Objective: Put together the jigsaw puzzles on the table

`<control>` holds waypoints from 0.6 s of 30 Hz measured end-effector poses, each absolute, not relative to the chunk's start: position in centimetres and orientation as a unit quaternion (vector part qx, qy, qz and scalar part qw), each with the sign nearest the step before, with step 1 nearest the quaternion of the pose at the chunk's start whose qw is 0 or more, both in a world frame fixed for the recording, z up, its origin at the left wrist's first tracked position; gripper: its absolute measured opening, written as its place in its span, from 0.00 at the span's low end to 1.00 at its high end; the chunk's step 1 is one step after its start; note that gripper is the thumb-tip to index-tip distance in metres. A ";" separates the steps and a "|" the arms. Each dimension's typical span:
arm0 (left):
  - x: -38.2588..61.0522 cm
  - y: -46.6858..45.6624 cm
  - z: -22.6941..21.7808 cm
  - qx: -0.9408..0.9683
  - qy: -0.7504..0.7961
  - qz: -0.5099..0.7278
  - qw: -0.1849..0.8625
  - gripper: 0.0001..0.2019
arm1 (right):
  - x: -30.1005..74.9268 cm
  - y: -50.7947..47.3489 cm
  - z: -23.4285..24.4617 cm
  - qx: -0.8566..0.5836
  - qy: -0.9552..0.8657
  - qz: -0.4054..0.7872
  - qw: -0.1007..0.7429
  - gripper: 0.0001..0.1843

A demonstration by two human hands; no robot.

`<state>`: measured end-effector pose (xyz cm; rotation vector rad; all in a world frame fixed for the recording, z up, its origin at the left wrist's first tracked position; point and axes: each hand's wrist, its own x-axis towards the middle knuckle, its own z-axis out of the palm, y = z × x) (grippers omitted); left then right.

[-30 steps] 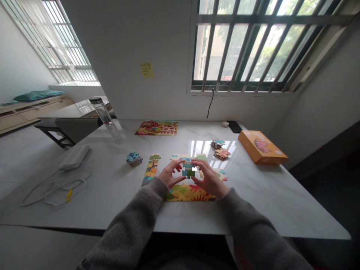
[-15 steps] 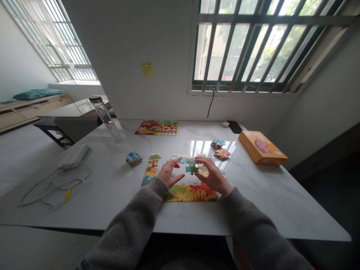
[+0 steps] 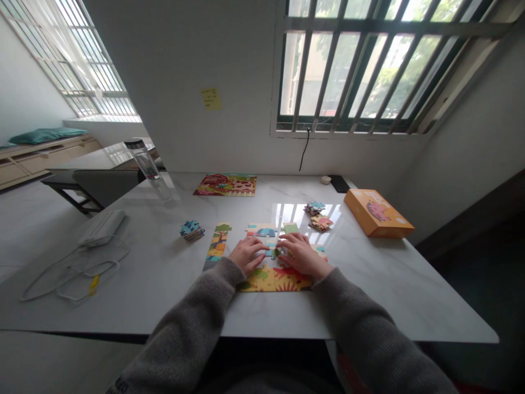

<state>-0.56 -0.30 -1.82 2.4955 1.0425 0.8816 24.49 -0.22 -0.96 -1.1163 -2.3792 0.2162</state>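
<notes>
A partly joined colourful jigsaw puzzle (image 3: 274, 279) lies on the white marble table (image 3: 369, 284) in front of me. My left hand (image 3: 248, 255) rests flat on its left part, fingers stretched towards the middle. My right hand (image 3: 302, 254) lies flat on its right part, fingertips pressing a small blue-green puzzle piece (image 3: 271, 251) between the two hands. A loose strip of joined pieces (image 3: 217, 243) lies just left of my left hand. More joined pieces (image 3: 262, 231) sit beyond my fingers.
Small stacks of loose pieces sit at the left (image 3: 189, 230) and back right (image 3: 318, 215). An orange box (image 3: 377, 213), a finished puzzle (image 3: 226, 185), a water bottle (image 3: 146, 163), a white adapter with cable (image 3: 98, 230) and a dark phone (image 3: 338, 183) are on the table.
Both hands came down from holding the blue-green piece above the puzzle and now lie flat on it, pressing the piece into the middle. The camera tipped slightly.
</notes>
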 end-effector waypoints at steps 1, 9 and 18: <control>-0.6 -0.3 -1.8 0.866 0.366 0.309 0.144 0.12 | 25.1 -0.1 -0.9 -0.416 -0.867 0.082 0.262 0.12; -0.5 -0.3 -2.0 0.870 0.371 0.297 0.134 0.10 | 33.3 0.2 -0.1 -0.510 -0.818 0.125 0.235 0.15; -0.5 -0.3 -1.8 0.870 0.373 0.291 0.139 0.10 | 35.0 -0.8 -0.4 -0.578 -0.798 0.120 0.123 0.19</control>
